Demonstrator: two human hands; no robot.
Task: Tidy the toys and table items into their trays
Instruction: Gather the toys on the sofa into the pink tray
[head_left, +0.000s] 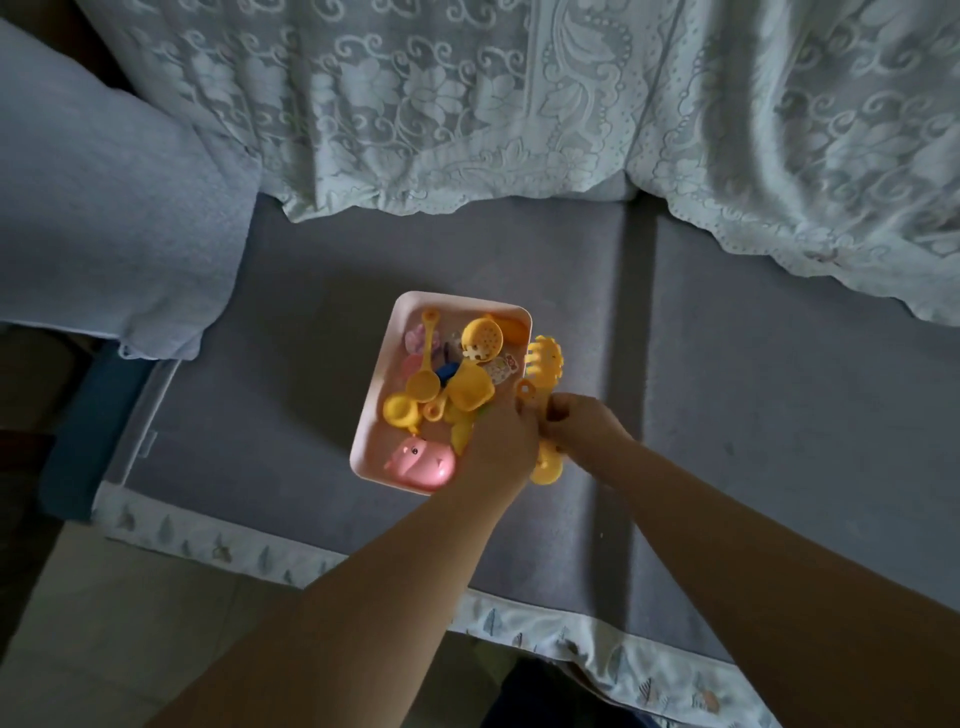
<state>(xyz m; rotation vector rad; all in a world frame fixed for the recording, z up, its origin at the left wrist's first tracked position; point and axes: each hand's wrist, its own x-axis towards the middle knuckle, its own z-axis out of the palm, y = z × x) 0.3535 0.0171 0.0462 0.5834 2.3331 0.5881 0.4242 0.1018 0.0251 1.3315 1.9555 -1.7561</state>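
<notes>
Partly hidden, the yellow utensils (543, 364) (handles) sit under both hands.

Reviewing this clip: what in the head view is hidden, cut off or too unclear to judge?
- Near right corner of the pink tray: covered by the left hand.
- Yellow utensils beside the tray: their middles are hidden by both hands, so which hand grips what, and how many pieces there are, is unclear.
- Right hand: fingers curled under, grip not readable.
- Small pieces beneath the piled yellow toys: too small and overlapped to identify.
</notes>
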